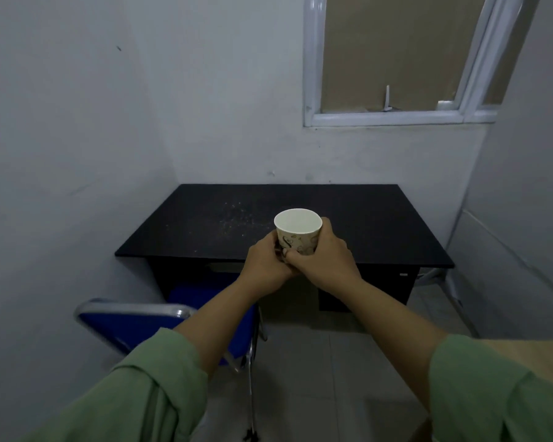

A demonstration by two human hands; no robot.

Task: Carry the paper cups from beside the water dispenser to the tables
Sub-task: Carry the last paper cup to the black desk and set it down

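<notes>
A white paper cup (298, 226) with a dark and yellow printed pattern is held upright in front of me, its white inside showing and nothing visible in it. My left hand (266, 266) wraps its lower left side and my right hand (324, 258) wraps its right side, the fingers of both meeting at the cup's base. The cup is seen over the front edge of a black table (205, 218) that stands in the corner against the wall. Whether the cup is above the tabletop or short of it, I cannot tell. Both arms have green sleeves pushed up.
A blue chair (134, 327) with a chrome frame stands at the table's front left, partly under it. White specks lie on the tabletop's left middle. A white-framed window (396, 118) is above the table. A light wooden surface (533, 355) shows at the right edge. Tiled floor lies below.
</notes>
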